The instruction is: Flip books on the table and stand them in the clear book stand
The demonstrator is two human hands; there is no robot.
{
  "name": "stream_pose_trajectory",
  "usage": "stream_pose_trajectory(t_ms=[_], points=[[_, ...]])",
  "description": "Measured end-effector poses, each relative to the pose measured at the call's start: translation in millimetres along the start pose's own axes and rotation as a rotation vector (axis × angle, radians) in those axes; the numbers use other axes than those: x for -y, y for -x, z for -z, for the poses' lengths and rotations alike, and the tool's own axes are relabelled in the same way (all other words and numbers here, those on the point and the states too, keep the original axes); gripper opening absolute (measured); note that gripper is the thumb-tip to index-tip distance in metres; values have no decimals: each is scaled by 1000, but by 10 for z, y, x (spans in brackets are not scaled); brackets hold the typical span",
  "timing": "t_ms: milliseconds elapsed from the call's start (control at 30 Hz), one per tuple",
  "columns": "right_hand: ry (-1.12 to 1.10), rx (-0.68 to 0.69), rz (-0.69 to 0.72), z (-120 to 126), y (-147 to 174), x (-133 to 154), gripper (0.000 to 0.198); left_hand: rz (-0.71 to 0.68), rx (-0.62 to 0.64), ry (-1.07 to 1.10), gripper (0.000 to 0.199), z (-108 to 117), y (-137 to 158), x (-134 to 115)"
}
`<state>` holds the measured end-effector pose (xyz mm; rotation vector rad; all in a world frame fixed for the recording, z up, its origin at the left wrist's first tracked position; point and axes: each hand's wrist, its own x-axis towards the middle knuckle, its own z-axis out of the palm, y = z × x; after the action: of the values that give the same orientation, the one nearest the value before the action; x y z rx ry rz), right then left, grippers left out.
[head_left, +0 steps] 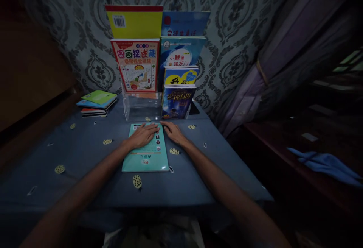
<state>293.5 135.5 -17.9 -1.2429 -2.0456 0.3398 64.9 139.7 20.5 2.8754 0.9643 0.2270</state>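
Observation:
A teal book (145, 159) lies flat on the table in front of me, its printed title upside down to my view. My left hand (144, 135) rests palm down on its upper part, fingers stretched to the right. At the book's far right corner is my right hand (172, 132), fingers extended and touching or nearly touching that edge. Just beyond stands a clear acrylic book rack (143, 108). It holds a red picture book (138, 66), a yellow book (138, 24), blue books (183, 51) and a dark blue book (177, 102) in stepped rows.
A small stack of books (98, 102) with a green one on top sits at the back left. A dark flat object (194, 108) lies behind the rack's right side. A patterned wall (227, 21) closes off the back, and a tied curtain (246, 85) hangs at right.

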Motion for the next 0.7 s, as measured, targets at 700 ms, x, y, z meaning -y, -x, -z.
stream_pose_trajectory(t_ms=[700], points=[[32, 44, 30, -15, 2, 16, 40, -79, 103, 98, 45, 151, 184, -334]])
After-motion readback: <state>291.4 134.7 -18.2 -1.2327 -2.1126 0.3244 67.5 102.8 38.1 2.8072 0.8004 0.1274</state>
